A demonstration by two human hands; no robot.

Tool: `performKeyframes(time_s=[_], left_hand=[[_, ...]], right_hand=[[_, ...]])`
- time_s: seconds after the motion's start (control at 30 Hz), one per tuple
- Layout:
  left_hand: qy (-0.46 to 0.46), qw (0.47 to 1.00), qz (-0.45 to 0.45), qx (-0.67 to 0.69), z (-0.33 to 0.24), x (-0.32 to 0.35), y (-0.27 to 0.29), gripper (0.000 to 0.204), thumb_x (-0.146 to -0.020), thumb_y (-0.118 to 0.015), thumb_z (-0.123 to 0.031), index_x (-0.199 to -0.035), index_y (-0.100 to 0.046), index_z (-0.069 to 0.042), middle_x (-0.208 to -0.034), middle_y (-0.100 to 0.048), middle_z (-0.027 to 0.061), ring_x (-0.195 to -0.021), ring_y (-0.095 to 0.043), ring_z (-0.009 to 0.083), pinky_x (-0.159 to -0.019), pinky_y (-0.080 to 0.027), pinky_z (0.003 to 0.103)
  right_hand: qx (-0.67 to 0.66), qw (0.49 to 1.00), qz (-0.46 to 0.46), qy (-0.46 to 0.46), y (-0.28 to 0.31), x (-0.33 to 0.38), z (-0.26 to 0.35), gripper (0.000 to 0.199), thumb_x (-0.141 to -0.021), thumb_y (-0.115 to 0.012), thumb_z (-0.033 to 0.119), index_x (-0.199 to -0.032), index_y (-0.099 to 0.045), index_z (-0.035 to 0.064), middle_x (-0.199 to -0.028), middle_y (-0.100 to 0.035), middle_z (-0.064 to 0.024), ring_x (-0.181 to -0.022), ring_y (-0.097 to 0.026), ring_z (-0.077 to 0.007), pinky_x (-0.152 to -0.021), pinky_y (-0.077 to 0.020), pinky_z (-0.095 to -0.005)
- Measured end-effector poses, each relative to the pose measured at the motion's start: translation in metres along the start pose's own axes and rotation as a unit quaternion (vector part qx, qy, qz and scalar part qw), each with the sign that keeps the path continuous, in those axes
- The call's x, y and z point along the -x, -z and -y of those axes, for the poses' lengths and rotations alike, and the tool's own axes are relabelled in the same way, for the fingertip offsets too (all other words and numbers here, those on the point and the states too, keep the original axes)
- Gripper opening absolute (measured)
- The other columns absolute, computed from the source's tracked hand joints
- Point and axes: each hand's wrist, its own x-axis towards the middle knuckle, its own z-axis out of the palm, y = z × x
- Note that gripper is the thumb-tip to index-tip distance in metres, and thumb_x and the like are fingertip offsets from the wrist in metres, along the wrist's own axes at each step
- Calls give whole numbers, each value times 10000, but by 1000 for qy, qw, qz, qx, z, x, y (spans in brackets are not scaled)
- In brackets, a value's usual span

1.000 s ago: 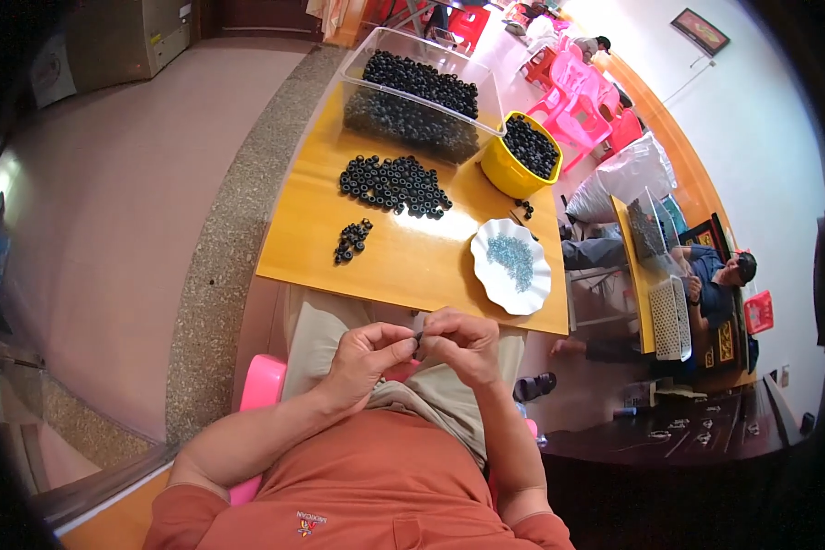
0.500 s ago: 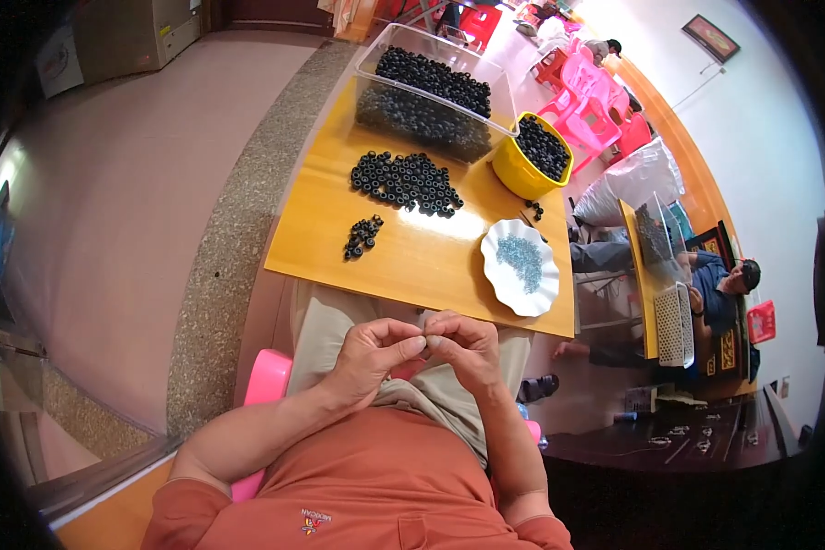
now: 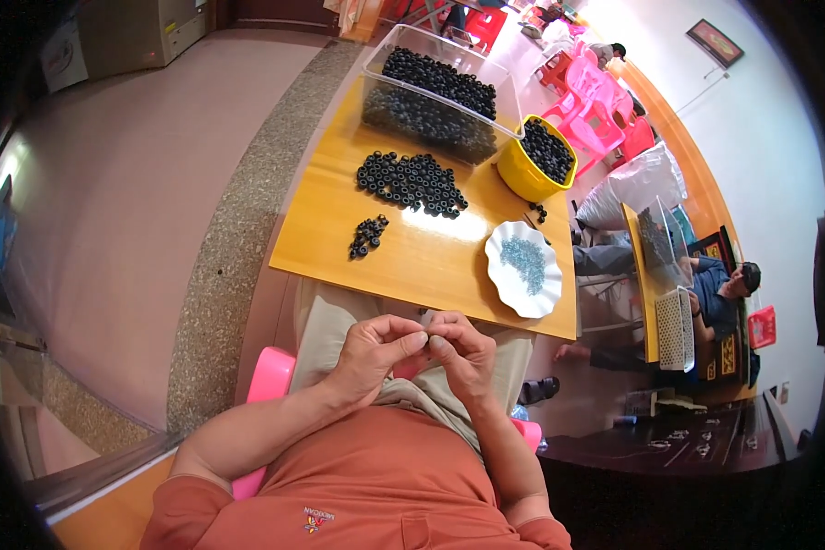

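Note:
My left hand (image 3: 379, 356) and my right hand (image 3: 463, 353) meet above my lap, just short of the table's near edge. Thumbs and forefingers of both are pinched together around something small and dark, mostly covered by the fingertips. On the table, a small cluster of black ring-shaped parts (image 3: 368, 236) lies nearest my left hand. Beyond it spreads a larger patch of the same black rings (image 3: 412, 182). Nearer my right hand stands a white scalloped plate (image 3: 545, 298) holding a heap of small, clear bluish pieces (image 3: 524, 263).
A clear plastic bin (image 3: 513, 99) full of black parts stands at the table's (image 3: 321, 211) far side, beside a yellow tub (image 3: 521, 172) of more. Several loose parts lie below the tub. On the right, another person (image 3: 717, 289) sits at a second table with a white basket (image 3: 676, 330).
My hands stay pinched together, with the right fingers shifted slightly. The table and its things sit a little farther right in the picture.

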Motion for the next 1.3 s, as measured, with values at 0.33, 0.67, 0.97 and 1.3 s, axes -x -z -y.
performKeyframes(time_s=[0.33,0.67,0.97,1.3], left_hand=[[-4,1000,12,6,-2,1,0,115,-898,-642,-57,-1002,-635,-8,-931,-657,57,-827,-632,116,-756,-550,250],[-9,1000,4,15,-2,-1,1,132,-892,-654,-61,-1006,-631,1,-933,-663,62,-830,-639,117,-757,-556,254],[-14,999,-19,28,-9,-1,1,110,-893,-651,-67,-997,-631,-33,-879,-659,41,-765,-645,126,-704,-551,250],[-4,999,-28,43,-16,0,-1,142,-876,-679,-78,-996,-641,-15,-876,-659,29,-724,-628,85,-668,-547,207]], right_hand=[[115,988,-27,98,-14,4,3,150,-851,-631,-59,-996,-636,-21,-971,-591,-101,-845,-574,-149,-704,-482,-242],[41,999,-8,30,-2,-5,1,94,-861,-660,0,-942,-639,-43,-961,-590,-97,-850,-571,-142,-705,-476,-235],[268,961,39,49,12,-103,-10,126,-844,-640,2,-963,-651,-38,-933,-634,-60,-736,-592,-103,-644,-484,-228],[504,846,117,130,-9,-156,-25,226,-845,-569,52,-1045,-673,71,-1011,-620,-122,-842,-634,-333,-729,-497,-394]])
